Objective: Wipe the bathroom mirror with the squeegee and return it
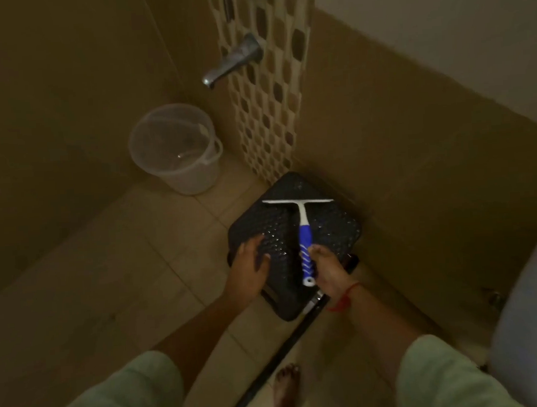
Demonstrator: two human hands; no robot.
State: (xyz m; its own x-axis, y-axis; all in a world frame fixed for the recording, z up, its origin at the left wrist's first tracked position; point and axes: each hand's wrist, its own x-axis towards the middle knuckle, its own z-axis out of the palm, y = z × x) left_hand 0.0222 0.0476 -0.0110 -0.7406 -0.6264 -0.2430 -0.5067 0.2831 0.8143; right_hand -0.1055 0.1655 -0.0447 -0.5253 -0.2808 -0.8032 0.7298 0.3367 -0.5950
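Black stool [334, 227] bears the squeegee [304, 232]; left hand [252, 262] spread beside, right hand [329, 270] touching handle, grip unclear.

One squeegee [301, 229], one stool [262, 225], one bucket [176, 152], one tap [233, 62], one foot [286, 388], two hands: left hand [252, 262], right hand [327, 267].

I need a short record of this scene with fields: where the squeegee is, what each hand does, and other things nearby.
squeegee: lies flat on the black stool, blade at the far end
left hand: rests open on the black stool
right hand: touches the squeegee handle; grip unclear
bucket: on the floor, below the tap
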